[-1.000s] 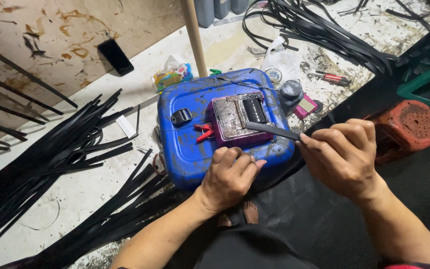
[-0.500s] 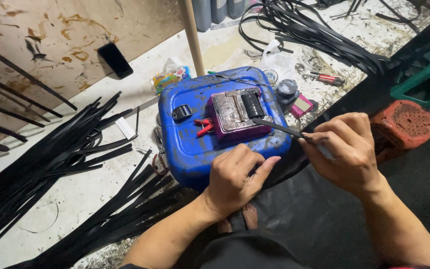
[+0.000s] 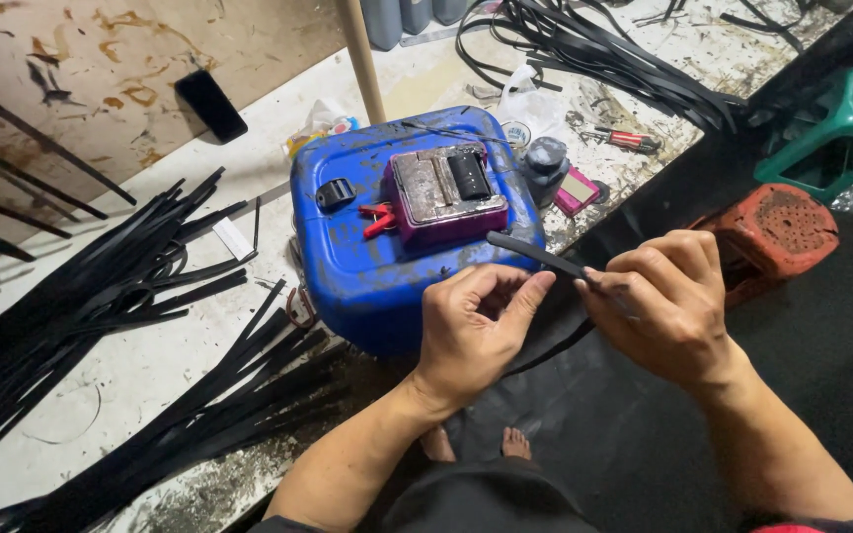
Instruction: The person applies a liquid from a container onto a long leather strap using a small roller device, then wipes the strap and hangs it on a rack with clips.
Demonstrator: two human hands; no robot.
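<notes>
Work looked mid-way: right hand (image 3: 668, 311) was pinched shut on one black strip (image 3: 535, 255), its free end sticking out over the front right corner of the blue jerrycan (image 3: 367, 257). Left hand (image 3: 476, 331) sat just in front of the jerrycan, fingers curled with the thumb out toward the strip; couldn't tell whether it gripped anything. The two hands were close but not touching. A purple box tool (image 3: 443, 192) with a worn metal top lay on the jerrycan, red-handled clamp (image 3: 377, 219) touching its left side. My read: plenty left, since big heaps of black strips (image 3: 150, 286) lay left of the jerrycan and another tangle (image 3: 594, 49) behind it to the right. Floor (image 3: 140, 365) around the jerrycan was pale, stained, gritty concrete. A plywood sheet (image 3: 101, 69) with a dark phone (image 3: 211, 104) on it lay behind and left of the jerrycan; a wooden pole (image 3: 360, 54) rose just behind it. Right of it: green stool (image 3: 846, 123), orange-red stool (image 3: 767, 232), dark sheet (image 3: 821, 345) under them.
</notes>
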